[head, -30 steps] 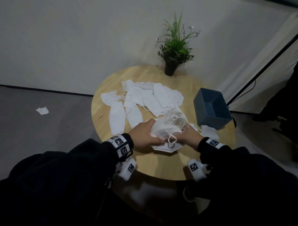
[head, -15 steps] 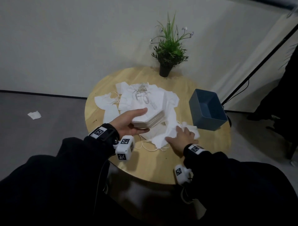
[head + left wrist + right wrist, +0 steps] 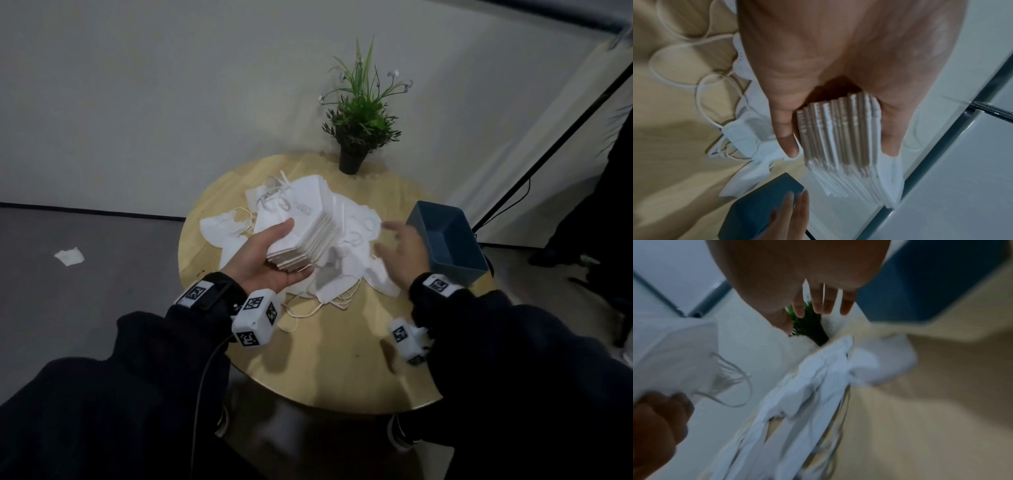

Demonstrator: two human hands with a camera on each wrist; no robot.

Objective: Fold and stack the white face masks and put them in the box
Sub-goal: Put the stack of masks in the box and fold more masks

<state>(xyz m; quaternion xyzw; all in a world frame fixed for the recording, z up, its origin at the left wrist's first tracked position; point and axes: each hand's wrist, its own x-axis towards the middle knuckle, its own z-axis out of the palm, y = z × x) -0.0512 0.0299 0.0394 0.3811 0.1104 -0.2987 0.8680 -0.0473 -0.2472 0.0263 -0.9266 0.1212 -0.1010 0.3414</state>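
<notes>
Above the round wooden table (image 3: 329,359), the left hand (image 3: 270,260) grips a thick stack of folded white masks (image 3: 305,233) between thumb and fingers, while the right hand (image 3: 404,250) hovers empty with fingers spread just beside the blue box (image 3: 445,240), over loose masks (image 3: 356,274).

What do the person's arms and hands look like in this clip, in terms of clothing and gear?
Both arms are in dark, near-black long sleeves. The left hand and right hand are bare. Each wrist carries a dark band with a white square-patterned tag, plus a white cube-shaped camera unit with similar black-and-white tags. A thin cable runs from the left unit.
</notes>
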